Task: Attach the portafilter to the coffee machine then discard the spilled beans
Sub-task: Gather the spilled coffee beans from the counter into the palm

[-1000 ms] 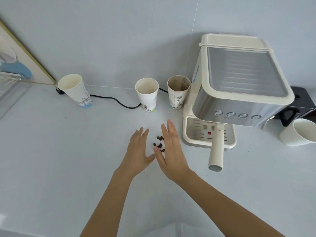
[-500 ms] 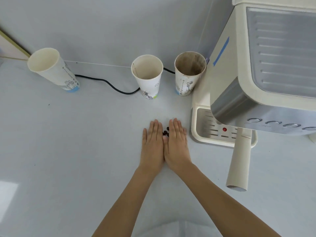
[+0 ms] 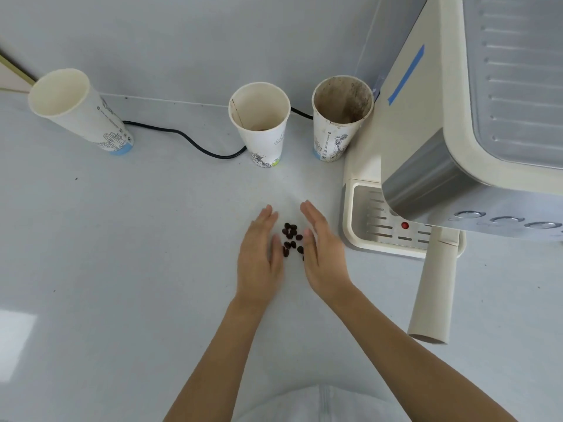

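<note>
Pale countertop (image 3: pixel 122 269) carries the spilled beans (image 3: pixel 292 239), clustered between the left hand (image 3: pixel 259 254) and right hand (image 3: pixel 324 254). Both palms are flat, open and empty. Closing them carelessly could scatter beans toward the coffee machine (image 3: pixel 426 132), where the portafilter (image 3: pixel 432 287) already hangs at right.

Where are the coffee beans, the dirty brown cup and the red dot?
coffee beans (image 3: pixel 291 240), head view, middle of the pile
dirty brown cup (image 3: pixel 330 141), head view, outer wall
red dot (image 3: pixel 404 225), head view, its centre
</note>
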